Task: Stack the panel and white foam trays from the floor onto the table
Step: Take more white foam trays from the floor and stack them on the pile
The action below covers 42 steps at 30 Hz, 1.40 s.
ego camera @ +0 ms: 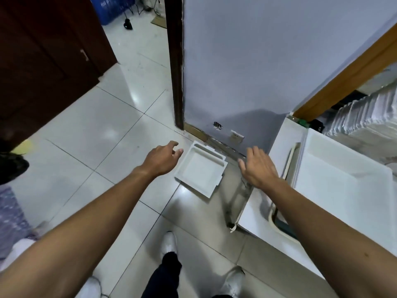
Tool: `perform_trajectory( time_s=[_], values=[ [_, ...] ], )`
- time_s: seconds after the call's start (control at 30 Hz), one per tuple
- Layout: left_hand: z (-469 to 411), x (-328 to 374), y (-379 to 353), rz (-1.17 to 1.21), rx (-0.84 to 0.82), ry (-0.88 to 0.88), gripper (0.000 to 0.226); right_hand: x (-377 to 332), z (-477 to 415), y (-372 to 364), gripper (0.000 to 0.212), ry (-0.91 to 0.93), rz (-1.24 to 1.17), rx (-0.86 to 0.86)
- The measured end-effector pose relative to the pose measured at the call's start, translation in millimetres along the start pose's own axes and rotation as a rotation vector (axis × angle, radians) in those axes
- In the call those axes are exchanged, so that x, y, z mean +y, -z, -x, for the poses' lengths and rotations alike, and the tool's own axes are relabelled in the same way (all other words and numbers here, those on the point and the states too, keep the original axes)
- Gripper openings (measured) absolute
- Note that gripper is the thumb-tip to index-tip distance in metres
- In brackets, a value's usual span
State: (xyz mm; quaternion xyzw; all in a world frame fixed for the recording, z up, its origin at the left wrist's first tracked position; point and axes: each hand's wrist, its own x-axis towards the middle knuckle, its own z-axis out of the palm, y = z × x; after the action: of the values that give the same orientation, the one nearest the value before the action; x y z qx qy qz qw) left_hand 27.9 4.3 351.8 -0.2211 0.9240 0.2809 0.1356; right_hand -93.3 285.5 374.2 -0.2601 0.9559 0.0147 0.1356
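On the floor (86, 158), a white foam tray (200, 169), left hand (163, 160) and right hand (257, 168) open, empty, flanking it, tabletop stack (343, 190) cropped.

A white foam tray (200, 168) lay on the shiny tiled floor (90, 134), near the wall. Another tray (343, 190) sat on the tabletop (257, 220).

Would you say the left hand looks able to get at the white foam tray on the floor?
Probably yes: the open left hand hovers just beside the left edge of the tray, nothing lies between them, and the right hand is off to the other side.
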Motion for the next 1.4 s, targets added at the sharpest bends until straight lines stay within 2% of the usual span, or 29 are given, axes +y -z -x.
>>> perform_trajectory(
  time_s=[0.17,0.33,0.7,0.87,1.0,1.2,1.3,1.4],
  values=[
    [-47,-50,-65,-0.015,-0.117,0.017,0.053,-33,-37,-72,0.051,-0.117,-0.129,-0.192],
    [-87,-98,-141,-0.003,-0.183,0.056,0.050,-46,-76,-153,0.053,-0.253,-0.221,-0.302],
    [-173,-162,-336,-0.011,-0.292,0.104,0.049,-5,-144,-337,0.063,-0.496,-0.232,-0.422],
    [-211,-181,-386,-0.092,-0.384,0.010,0.052,3,-159,-417,0.064,-0.670,-0.349,-0.480],
    [-253,-215,-404,-0.143,-0.333,-0.009,0.055,3,-160,-471,0.066,-0.803,-0.512,-0.542],
    [-294,-258,-444,-0.140,-0.285,0.039,0.057,9,-168,-548,0.075,-0.921,-0.793,-0.470],
    [-302,-270,-459,-0.096,-0.264,0.078,0.056,4,-179,-568,0.056,-0.970,-0.920,-0.369],
    [-299,-271,-476,-0.012,-0.239,0.101,0.053,-1,-189,-579,0.074,-1.041,-0.998,-0.277]
  ],
)
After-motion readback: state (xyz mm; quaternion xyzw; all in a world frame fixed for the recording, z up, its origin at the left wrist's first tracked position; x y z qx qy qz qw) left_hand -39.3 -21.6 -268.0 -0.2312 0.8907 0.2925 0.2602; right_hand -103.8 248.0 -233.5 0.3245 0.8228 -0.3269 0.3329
